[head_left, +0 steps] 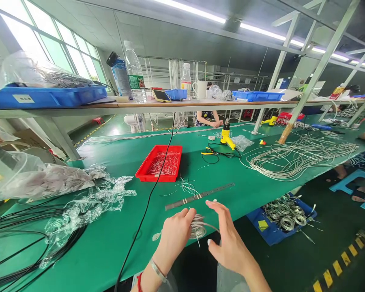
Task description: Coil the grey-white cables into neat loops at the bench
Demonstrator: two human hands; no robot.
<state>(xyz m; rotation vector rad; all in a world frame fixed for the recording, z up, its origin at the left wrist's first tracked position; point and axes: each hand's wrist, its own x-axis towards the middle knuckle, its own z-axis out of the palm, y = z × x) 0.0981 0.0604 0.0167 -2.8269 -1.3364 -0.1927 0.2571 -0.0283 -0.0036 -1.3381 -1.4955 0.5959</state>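
My left hand (177, 228) is closed around a small coil of pale grey cable (198, 231) at the table's front edge. A short end with a whitish tip (156, 236) sticks out on the left of that hand. My right hand (228, 239) is just right of the coil, with thumb and fingers spread apart. A loose stretch of the cable runs from the coil toward its palm; whether it touches cannot be seen. Beyond the hands lies a dark steel ruler (213, 190) with light bands on it. Several thin white wire pieces (188, 186) are scattered behind the ruler.
A red tray (141, 176) holds thin wires. A black cord (149, 198) crosses the green table (109, 227). Crumpled plastic film (109, 194) and black cables (69, 243) lie left. A yellow heat gun (226, 136) and long cable loops (267, 162) lie right; a blue bin (261, 231) holds coils below.
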